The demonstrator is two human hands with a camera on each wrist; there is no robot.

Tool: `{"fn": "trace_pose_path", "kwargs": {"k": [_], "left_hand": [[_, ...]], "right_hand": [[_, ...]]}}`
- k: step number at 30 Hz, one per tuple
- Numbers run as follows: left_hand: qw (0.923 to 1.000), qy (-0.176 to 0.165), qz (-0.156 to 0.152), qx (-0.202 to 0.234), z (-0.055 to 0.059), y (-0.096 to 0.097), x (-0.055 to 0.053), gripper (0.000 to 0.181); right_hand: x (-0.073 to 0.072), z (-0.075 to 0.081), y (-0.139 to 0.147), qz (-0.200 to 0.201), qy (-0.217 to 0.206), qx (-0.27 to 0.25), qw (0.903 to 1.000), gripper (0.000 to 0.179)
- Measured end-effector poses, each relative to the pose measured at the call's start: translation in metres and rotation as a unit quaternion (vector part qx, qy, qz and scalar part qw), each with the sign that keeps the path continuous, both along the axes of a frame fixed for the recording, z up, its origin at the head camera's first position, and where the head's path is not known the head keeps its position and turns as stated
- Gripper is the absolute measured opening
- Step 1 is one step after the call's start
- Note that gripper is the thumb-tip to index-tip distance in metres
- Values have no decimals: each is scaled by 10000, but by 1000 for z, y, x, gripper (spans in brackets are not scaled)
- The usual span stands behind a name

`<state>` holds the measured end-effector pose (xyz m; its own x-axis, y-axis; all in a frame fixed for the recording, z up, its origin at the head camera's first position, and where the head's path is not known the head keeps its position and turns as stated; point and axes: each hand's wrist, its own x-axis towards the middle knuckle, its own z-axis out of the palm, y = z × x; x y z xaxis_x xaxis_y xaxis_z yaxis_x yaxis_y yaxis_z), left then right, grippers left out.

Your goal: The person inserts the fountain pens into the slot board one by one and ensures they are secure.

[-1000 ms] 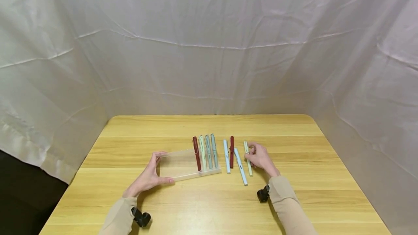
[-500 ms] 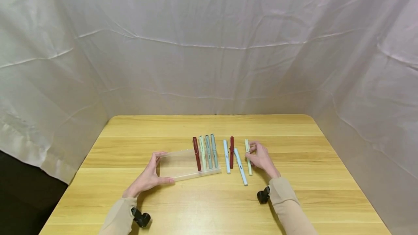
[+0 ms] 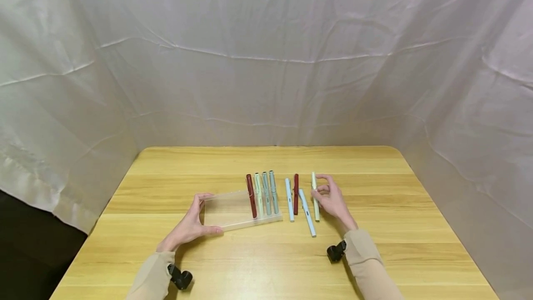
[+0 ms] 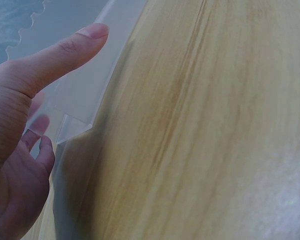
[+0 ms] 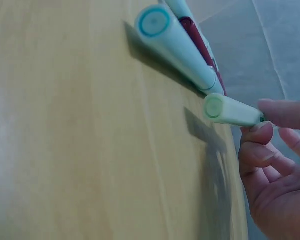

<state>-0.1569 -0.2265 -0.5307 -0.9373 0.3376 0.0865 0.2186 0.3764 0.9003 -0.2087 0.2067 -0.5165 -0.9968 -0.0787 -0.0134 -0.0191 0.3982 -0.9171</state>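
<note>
I pinch the pale green pen [image 5: 234, 111] between my right fingers [image 5: 286, 114], barely parted | nearest blue pen [image 3: 307, 213] just left of them | left fingers [image 4: 65, 56], wide apart, grip the clear case [image 3: 231, 209] | counter [image 3: 416, 226] edge well right of right fingers

My head camera looks forward and down, far enough back to catch most of the table [image 3: 258, 263] and the curtain [image 3: 270, 82] beyond. Close in, my left wrist camera [image 3: 180, 277] faces my left hand [image 3: 189, 228] and the clear case [image 4: 85, 95]; my right wrist camera [image 3: 336, 251], my right hand [image 3: 333, 201] and the pale green pen [image 5: 234, 111]. The head view shares both spots.
</note>
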Motion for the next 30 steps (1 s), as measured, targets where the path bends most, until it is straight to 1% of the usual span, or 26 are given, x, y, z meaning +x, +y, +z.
{"fn": "trace_pose_path", "kwargs": {"k": [4, 7, 12, 18, 24, 30], "left_hand": [[10000, 47, -13, -9, 0, 0, 0, 99], [10000, 82, -17, -31, -1, 0, 0, 98], [10000, 41, -26, -30, -1, 0, 0, 98], [10000, 11, -58, -13, 0, 0, 0, 99], [10000, -12, -27, -31, -1, -1, -1, 100], [10000, -14, 21, -68, -2, -1, -1, 101]], "right_hand": [[1, 0, -1, 83, 49, -286, 9995, 50], [3, 1, -3, 113, 140, -407, 9990, 49], [4, 3, -8, 39, 228, -614, 9978, 46], [5, 5, -13, 67, 425, -820, 9957, 50], [8, 13, -20, 119, 716, -952, 9928, 56], [13, 23, -31, 190, 642, -1030, 9924, 54]]}}
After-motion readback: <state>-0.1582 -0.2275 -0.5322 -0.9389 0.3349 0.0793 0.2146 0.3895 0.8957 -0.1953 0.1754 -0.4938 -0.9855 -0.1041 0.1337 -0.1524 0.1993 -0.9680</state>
